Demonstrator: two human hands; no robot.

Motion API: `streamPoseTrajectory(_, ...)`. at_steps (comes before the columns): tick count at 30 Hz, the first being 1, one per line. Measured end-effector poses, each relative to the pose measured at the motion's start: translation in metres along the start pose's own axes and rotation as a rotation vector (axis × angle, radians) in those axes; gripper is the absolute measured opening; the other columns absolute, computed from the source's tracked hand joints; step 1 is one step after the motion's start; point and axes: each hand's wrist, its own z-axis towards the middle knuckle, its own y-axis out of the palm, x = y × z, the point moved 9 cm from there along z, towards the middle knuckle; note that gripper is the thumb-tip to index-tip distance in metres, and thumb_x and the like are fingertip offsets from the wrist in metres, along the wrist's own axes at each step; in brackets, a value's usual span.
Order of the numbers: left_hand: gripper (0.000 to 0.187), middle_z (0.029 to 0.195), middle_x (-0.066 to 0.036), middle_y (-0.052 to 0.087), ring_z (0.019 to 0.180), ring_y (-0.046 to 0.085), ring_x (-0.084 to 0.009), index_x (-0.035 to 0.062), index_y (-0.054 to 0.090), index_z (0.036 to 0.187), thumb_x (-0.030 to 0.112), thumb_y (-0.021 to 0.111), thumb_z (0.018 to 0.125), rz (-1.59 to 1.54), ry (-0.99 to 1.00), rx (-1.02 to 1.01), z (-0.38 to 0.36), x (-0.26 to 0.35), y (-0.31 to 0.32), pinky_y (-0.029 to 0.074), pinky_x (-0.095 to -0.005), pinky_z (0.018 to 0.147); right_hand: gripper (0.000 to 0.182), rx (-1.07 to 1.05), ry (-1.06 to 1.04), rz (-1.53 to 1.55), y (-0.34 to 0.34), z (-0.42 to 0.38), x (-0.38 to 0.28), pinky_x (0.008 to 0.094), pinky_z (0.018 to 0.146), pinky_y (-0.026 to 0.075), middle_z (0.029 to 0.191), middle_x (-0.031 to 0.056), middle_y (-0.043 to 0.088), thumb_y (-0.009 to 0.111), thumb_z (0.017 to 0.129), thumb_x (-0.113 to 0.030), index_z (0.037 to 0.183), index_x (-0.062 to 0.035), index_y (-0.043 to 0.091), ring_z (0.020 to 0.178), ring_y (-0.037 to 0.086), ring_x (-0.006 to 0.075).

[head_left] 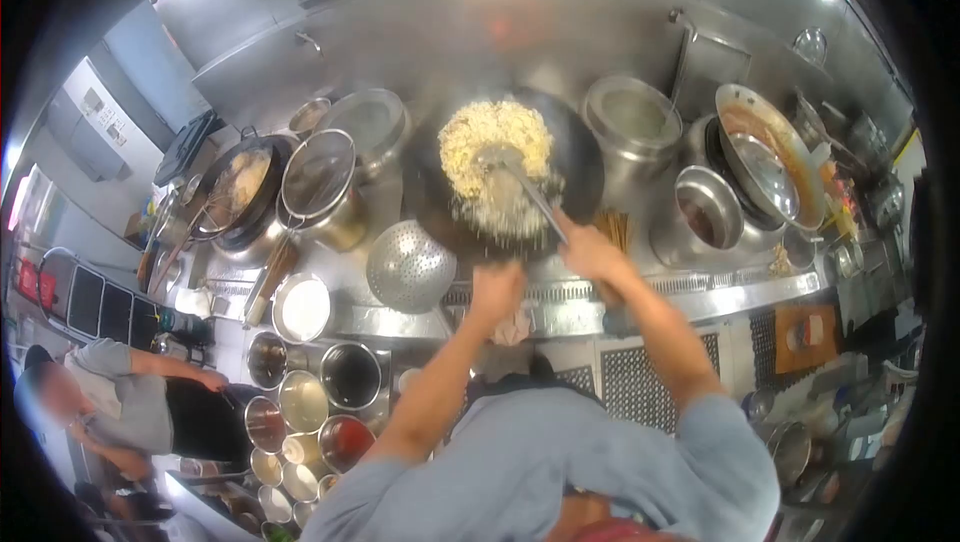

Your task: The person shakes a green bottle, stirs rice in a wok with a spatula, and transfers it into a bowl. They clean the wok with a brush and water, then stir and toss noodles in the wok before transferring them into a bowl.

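A large dark wok (425, 182) stands on the range in front of me. Egg-yellow fried rice (495, 122) is heaped in its far half, and loose grains blur toward its near side. My right hand (592, 250) is wrapped round the handle of a metal ladle (535, 197), whose bowl sits among the rice. At the wok's near rim my left hand (497, 292) is closed in a fist. A pale cloth (512, 329) hangs just below that fist; the fingers hide how they grip the rim.
Left of the wok are a perforated strainer (411, 267), a round sieve (318, 172) and several seasoning containers (303, 400). A metal pot (708, 207) and a second wok (735, 107) stand right. A co-worker (130, 397) is at the left.
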Motion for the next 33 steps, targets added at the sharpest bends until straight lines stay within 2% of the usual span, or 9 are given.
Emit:
streamPoseTrajectory(3,0.009,0.073,-0.01,0.064,0.078,0.06,-0.0319,0.0118,0.059,0.083,0.019,0.063,0.079,0.072,0.142,0.164,-0.018,0.035,-0.048,0.038,-0.0474,0.077,0.064,0.004,-0.044,0.091,-0.022,-0.037,-0.009,0.0449,0.075,0.05,0.101,0.0266,0.064,0.052,0.085,-0.016,0.144,-0.0046,0.031,0.086,0.064,0.0397)
streamPoseTrajectory(7,0.013,0.074,-0.008,0.065,0.078,0.06,-0.0326,0.011,0.057,0.077,0.021,0.063,0.082,-0.121,0.013,0.1,0.032,0.015,-0.059,0.038,-0.0469,0.073,0.066,-0.155,0.003,0.251,-0.046,-0.092,-0.01,0.0291,0.048,0.046,0.071,0.0083,0.061,0.056,0.085,-0.019,0.146,-0.0091,0.032,0.05,0.056,0.0139)
streamPoseTrajectory(13,0.015,0.074,-0.013,0.065,0.078,0.06,-0.0344,0.0095,0.059,0.077,0.022,0.063,0.084,-0.127,0.126,0.117,0.053,0.051,-0.105,0.039,-0.0464,0.073,0.065,-0.347,-0.077,0.065,-0.052,-0.082,-0.004,0.0311,0.047,0.047,0.072,0.0095,0.063,0.054,0.083,-0.018,0.145,-0.01,0.034,0.045,0.055,0.0163)
streamPoseTrajectory(16,0.011,0.072,-0.01,0.064,0.073,0.06,-0.0339,0.0106,0.057,0.079,0.021,0.061,0.082,-0.047,0.091,0.167,0.044,0.016,-0.046,0.038,-0.0471,0.071,0.055,-0.135,-0.046,0.034,-0.01,-0.001,0.018,0.0393,0.055,0.051,0.077,0.0196,0.064,0.048,0.083,-0.012,0.137,-0.0045,0.039,0.057,0.063,0.0286)
streamPoseTrajectory(18,0.013,0.073,-0.011,0.064,0.072,0.061,-0.0334,0.0117,0.057,0.083,0.024,0.061,0.082,-0.018,0.003,-0.018,0.014,-0.011,0.009,0.039,-0.0477,0.071,0.058,0.085,-0.111,-0.049,0.011,0.011,0.021,0.0394,0.058,0.052,0.082,0.0216,0.065,0.049,0.084,-0.013,0.14,-0.0044,0.036,0.058,0.063,0.0316)
streamPoseTrajectory(22,0.015,0.071,-0.011,0.062,0.074,0.061,-0.0322,0.0121,0.057,0.081,0.026,0.061,0.082,0.015,0.09,0.046,-0.013,0.021,-0.025,0.038,-0.0462,0.071,0.062,0.309,-0.337,-0.052,-0.008,-0.035,0.025,0.0366,0.059,0.052,0.088,0.0221,0.067,0.05,0.087,-0.017,0.145,-0.0051,0.031,0.056,0.062,0.0291)
streamPoseTrajectory(24,0.015,0.072,-0.011,0.062,0.074,0.06,-0.0332,0.0107,0.058,0.077,0.024,0.061,0.083,-0.049,0.095,0.198,0.001,0.027,-0.056,0.039,-0.0466,0.071,0.064,0.0,-0.102,0.147,-0.034,-0.07,0.006,0.0352,0.057,0.051,0.086,0.0202,0.067,0.052,0.087,-0.021,0.146,-0.0059,0.029,0.054,0.062,0.0248)
streamPoseTrajectory(26,0.017,0.072,-0.012,0.064,0.078,0.059,-0.0357,0.008,0.059,0.076,0.023,0.062,0.084,-0.132,-0.053,0.085,0.04,0.003,-0.051,0.039,-0.0472,0.076,0.066,-0.211,0.023,0.226,-0.04,-0.092,0.0,0.0331,0.055,0.05,0.083,0.0168,0.066,0.055,0.087,-0.023,0.146,-0.0067,0.03,0.052,0.06,0.0205)
streamPoseTrajectory(33,0.014,0.073,-0.01,0.064,0.078,0.06,-0.0335,0.0094,0.06,0.079,0.023,0.064,0.082,-0.1,0.097,0.129,0.058,0.043,-0.097,0.039,-0.0451,0.073,0.063,-0.315,-0.087,0.084,-0.047,-0.058,-0.008,0.0341,0.05,0.049,0.08,0.0144,0.064,0.052,0.084,-0.019,0.143,-0.0044,0.035,0.048,0.058,0.0194)
